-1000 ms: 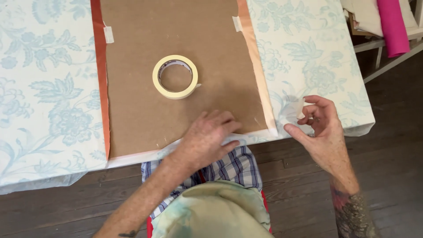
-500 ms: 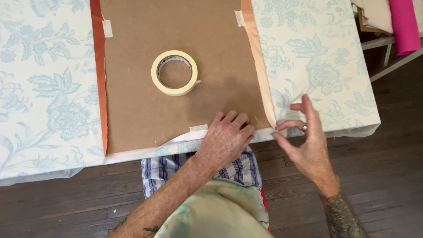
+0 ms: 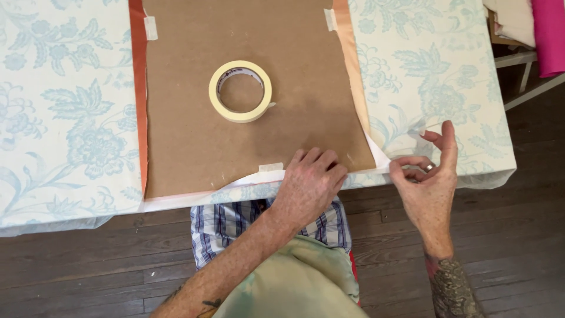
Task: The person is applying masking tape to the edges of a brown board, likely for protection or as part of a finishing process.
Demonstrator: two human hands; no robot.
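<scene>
Right, my left hand point(image 3: 309, 182) lies palm down, fingers spread and gripping nothing, on the near edge of the brown hardboard panel point(image 3: 247, 135), just beside a short tape tab point(image 3: 271, 167) stuck at that edge. My right hand point(image 3: 426, 176) is off the panel's near right corner, thumb and forefinger pinched on the white fabric corner point(image 3: 381, 162) that pokes out there; other fingers lifted. Can't tell if there's a bit of tape in that pinch too.

To do this bit well, I reckon: keep the left hand's weight flat so the board can't skid, pull the corner snug w/ the right hand, no puckers, fold it clean over the edge before anything sticks.

Materials: the board is matte, stiff, flat, slightly fibrous-looking. An orange fabric strip point(image 3: 139, 94) runs along its left side, a paler orange one along the right; both look thin and smooth. More tabs sit at the top left point(image 3: 150, 27) and top right point(image 3: 330, 19). The masking tape roll point(image 3: 240, 90), cream, ring-shaped w/ a loose end sticking out, lies flat mid-board, well apart from both hands. Under it all is a pale floral tablecloth point(image 3: 65, 129), blue-green print, soft drape at the table edge. Dark wood floor point(image 3: 88, 259) below.
</scene>
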